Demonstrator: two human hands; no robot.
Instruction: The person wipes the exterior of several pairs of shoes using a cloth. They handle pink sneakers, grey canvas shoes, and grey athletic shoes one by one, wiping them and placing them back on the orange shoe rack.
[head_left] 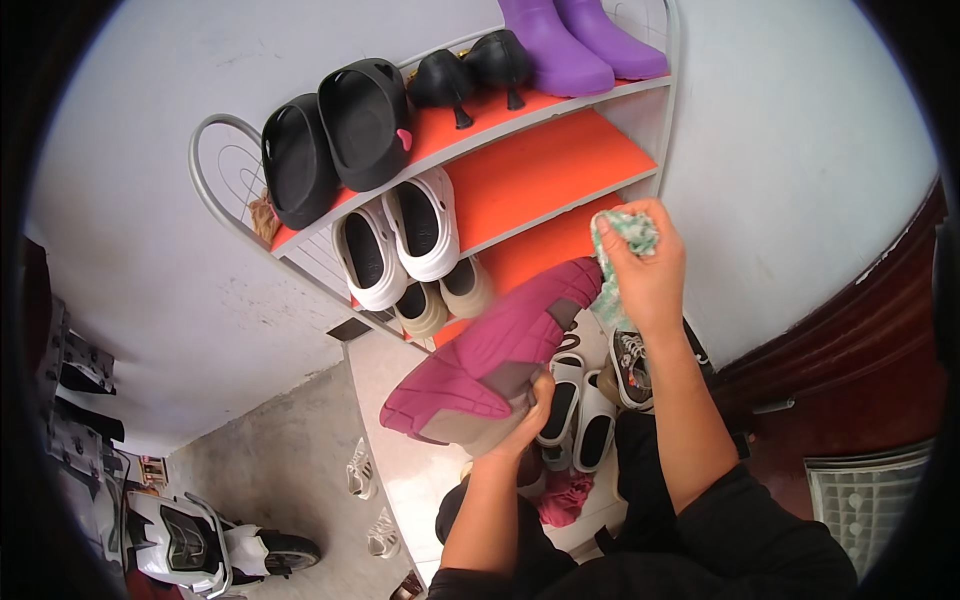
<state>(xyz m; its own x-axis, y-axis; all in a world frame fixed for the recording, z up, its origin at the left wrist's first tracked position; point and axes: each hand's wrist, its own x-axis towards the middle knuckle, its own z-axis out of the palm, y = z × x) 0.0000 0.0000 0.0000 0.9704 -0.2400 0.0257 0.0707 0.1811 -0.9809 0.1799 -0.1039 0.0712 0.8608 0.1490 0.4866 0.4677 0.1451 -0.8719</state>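
Note:
A shoe (470, 360) with a magenta sole and grey-brown patches is held up in front of the rack, its sole facing me. My left hand (522, 420) is closed around its side near the lower end. Its upper is mostly out of sight. My right hand (655, 275) grips a crumpled green and white cloth (630, 235) beside the upper right end of the shoe. A fold of the cloth hangs down along that tip; whether it touches the sole is hard to tell.
A shoe rack (560, 170) with orange shelves carries black clogs (365, 120), black heels (470, 75), purple boots (560, 45) and white clogs (425, 225). Below, white slippers (595, 425), a laced sneaker (632, 365) and a dark pink cloth (566, 498) lie on the floor. A motorbike (190, 540) stands lower left.

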